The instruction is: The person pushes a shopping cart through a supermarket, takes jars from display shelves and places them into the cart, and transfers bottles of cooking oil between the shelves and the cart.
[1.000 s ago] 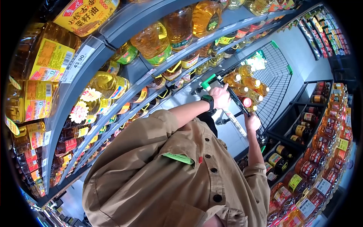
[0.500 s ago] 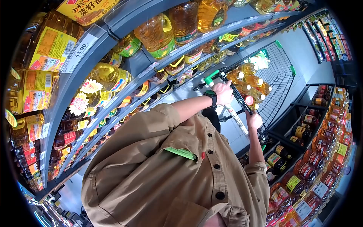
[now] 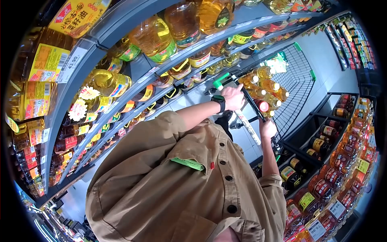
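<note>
Both my hands are on the dark push bar of a shopping cart (image 3: 297,117) in front of me. My left hand (image 3: 232,98), with a dark watch at its wrist, is closed over the bar near its left end, by a green handle piece (image 3: 218,84). My right hand (image 3: 267,128) is wrapped around the bar farther right. Close ahead of the bar, several bottles of golden oil (image 3: 267,85) stand in the cart, one with a red cap (image 3: 263,106). Beyond them lies a green and white package (image 3: 276,63).
On the left, a long grey shelf (image 3: 141,72) carries several rows of oil bottles, with a price tag (image 3: 72,64). Dark crates (image 3: 308,139) of bottles and stacked bottles (image 3: 334,177) line the right side. Another product shelf (image 3: 354,40) stands farther off across the floor (image 3: 318,52).
The left shelf and its bottles have shifted leftward in view, while the cart keeps nearly its place. My left hand has slid slightly left, and a finger now points along the bar.
</note>
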Demonstrator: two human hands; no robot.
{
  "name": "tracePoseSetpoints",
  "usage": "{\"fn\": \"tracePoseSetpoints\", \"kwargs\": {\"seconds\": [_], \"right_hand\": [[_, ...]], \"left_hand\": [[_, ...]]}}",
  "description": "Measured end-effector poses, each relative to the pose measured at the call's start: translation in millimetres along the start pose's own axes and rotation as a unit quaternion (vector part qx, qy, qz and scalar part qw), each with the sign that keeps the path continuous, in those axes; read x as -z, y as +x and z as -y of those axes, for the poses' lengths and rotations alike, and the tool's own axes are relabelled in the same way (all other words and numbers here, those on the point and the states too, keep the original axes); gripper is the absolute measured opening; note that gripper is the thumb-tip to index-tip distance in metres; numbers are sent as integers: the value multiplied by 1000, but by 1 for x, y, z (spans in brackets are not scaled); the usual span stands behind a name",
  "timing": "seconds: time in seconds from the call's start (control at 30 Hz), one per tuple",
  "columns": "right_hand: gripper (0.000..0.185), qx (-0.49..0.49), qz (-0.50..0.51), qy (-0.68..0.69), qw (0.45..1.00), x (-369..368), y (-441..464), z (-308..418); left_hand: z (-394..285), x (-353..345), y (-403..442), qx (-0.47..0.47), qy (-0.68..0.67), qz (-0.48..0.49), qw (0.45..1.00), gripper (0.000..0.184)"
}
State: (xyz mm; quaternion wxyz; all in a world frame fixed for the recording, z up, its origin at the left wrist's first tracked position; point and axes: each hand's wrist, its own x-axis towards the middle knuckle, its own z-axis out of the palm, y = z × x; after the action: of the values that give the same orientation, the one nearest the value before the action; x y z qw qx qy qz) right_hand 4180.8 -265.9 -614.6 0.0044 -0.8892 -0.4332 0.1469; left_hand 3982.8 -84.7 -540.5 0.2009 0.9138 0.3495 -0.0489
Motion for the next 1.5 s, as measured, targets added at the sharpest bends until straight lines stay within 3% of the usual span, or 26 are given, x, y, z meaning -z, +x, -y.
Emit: {"fn": "tracePoseSetpoints", "kwargs": {"seconds": [0.4, 0.67, 0.8, 0.9, 1.13, 1.3, 1.5], "right_hand": [[39, -4, 40, 11, 999, 0, 39, -31], [28, 25, 4, 57, 998, -8, 52, -51], [13, 42, -11, 81, 996, 4, 52, -58], [10, 73, -53, 108, 990, -5, 53, -67], [12, 72, -16, 108, 991, 2, 51, -82], [10, 80, -10, 121, 989, 8, 49, -88], [9, 86, 0, 130, 988, 9, 50, -90]], "left_hand": [[-24, 8, 35, 7, -12, -1, 1000, 33], [-31, -4, 57, 11, 0, 23, 1000, 36], [-43, -2, 62, 26, 35, 39, 998, 32], [-52, 0, 62, 31, 53, 50, 997, 29], [-74, -1, 60, 49, 61, 58, 995, 27], [-76, -13, 55, 50, 75, 27, 996, 25], [-68, -22, 53, -18, 27, -73, 997, 19]]}}
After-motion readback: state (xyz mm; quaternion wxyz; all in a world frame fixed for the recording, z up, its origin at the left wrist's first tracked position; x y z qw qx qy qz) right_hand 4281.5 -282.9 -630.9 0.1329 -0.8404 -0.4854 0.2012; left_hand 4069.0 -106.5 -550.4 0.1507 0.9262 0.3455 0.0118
